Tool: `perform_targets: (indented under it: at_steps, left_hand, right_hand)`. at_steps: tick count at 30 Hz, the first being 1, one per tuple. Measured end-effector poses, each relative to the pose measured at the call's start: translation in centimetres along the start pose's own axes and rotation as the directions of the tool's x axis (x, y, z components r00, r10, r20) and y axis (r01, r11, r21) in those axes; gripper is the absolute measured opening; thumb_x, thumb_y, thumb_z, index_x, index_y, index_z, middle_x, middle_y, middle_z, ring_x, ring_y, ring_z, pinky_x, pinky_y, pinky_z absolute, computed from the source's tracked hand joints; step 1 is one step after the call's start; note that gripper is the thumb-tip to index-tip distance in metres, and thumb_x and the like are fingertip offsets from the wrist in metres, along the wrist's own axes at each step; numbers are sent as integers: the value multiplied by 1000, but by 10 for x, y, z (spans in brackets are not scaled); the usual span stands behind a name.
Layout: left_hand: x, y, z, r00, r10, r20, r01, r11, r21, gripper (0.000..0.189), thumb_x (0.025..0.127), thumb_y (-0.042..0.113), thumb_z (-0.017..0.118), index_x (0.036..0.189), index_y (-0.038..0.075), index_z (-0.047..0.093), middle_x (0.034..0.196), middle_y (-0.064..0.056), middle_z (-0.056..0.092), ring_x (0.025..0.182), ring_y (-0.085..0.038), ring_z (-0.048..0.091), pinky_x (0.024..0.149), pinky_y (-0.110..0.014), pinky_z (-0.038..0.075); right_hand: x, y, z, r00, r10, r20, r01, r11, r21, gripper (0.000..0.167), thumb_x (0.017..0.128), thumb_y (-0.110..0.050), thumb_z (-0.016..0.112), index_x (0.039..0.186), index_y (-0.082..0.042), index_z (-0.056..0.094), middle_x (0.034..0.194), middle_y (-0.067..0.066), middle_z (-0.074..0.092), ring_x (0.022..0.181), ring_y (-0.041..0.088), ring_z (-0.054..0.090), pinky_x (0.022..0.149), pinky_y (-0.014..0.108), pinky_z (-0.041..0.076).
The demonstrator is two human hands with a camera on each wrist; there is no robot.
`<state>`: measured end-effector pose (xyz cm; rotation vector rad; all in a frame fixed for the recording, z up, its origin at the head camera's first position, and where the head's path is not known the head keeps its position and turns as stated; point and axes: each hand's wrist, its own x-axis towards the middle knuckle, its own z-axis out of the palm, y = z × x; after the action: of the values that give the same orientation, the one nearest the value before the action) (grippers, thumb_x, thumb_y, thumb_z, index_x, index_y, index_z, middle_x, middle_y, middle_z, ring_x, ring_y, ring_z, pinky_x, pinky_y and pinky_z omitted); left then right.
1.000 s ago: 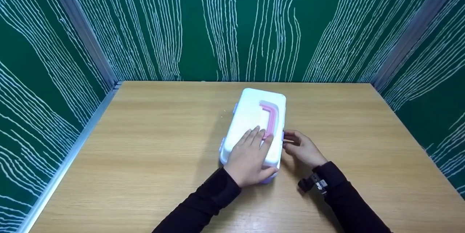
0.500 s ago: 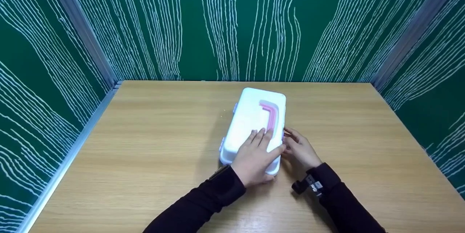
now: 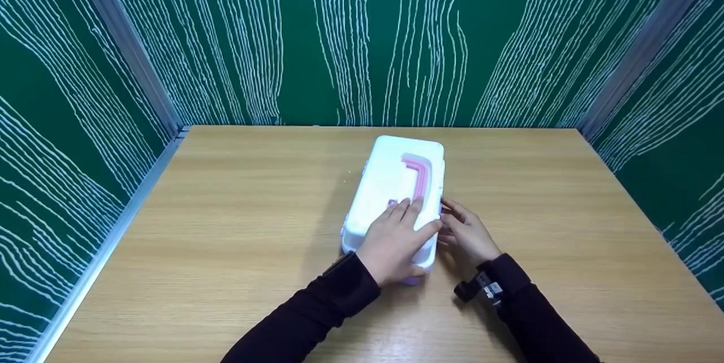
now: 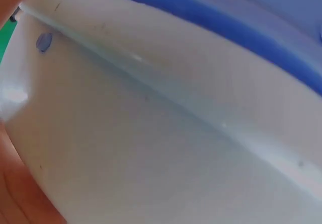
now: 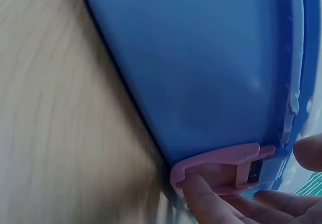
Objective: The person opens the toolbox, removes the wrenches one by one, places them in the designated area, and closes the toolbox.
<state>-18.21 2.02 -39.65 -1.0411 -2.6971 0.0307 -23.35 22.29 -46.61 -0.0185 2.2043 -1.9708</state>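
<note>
A storage box with a white lid (image 3: 376, 182) lies lengthwise near the table's middle. Its lid carries a recessed pink handle (image 3: 419, 179). My left hand (image 3: 393, 244) rests on the lid's near end, fingers extended towards the handle and thumb at the right edge. The left wrist view shows the pale lid surface close up, with fingers at its left side. My right hand (image 3: 466, 233) is at the box's right side. There, in the right wrist view, its fingers hold a pink latch (image 5: 221, 158) on the blue base (image 5: 191, 68), the thumb beside the lid's rim.
The box stands on a light wooden table (image 3: 237, 210). Green panels with white wavy lines (image 3: 396, 40) rise behind it and on both sides. A small black camera (image 3: 466, 290) sits on the right wrist.
My left hand has slid slightly right, its thumb going from the near end to the lid's right edge. My right hand has come in closer to the box's side.
</note>
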Motion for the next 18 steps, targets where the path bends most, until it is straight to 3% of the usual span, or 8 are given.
perform_targets:
  at_steps: [7, 12, 18]
  left_hand:
    - [-3, -5, -8, 996, -31, -78, 31, 1000, 4, 93, 73, 61, 72, 148, 17, 41, 148, -20, 46, 135, -34, 48, 114, -44, 38]
    - [-5, -12, -19, 994, -80, -74, 78, 996, -35, 102, 74, 63, 68, 152, 7, 33, 149, -20, 45, 136, -32, 48, 114, -43, 38]
    - [-9, -20, -29, 984, -116, -132, 108, 992, -65, 105, 74, 65, 67, 150, -1, 34, 144, -24, 50, 131, -32, 53, 110, -41, 43]
  right_hand:
    - [0, -1, 2, 1000, -18, 6, 18, 1000, 6, 57, 101, -8, 42, 153, 2, 23, 151, 29, 36, 120, 22, 56, 92, 32, 55]
    - [-1, -2, 5, 1000, -17, 0, 17, 999, 37, 59, 99, -8, 45, 153, 3, 23, 148, 29, 39, 108, 13, 61, 90, 26, 55]
    - [-1, -2, 7, 1000, 1, -31, 1, 999, 42, 61, 97, -6, 48, 152, 3, 25, 146, 29, 41, 100, 9, 63, 88, 24, 55]
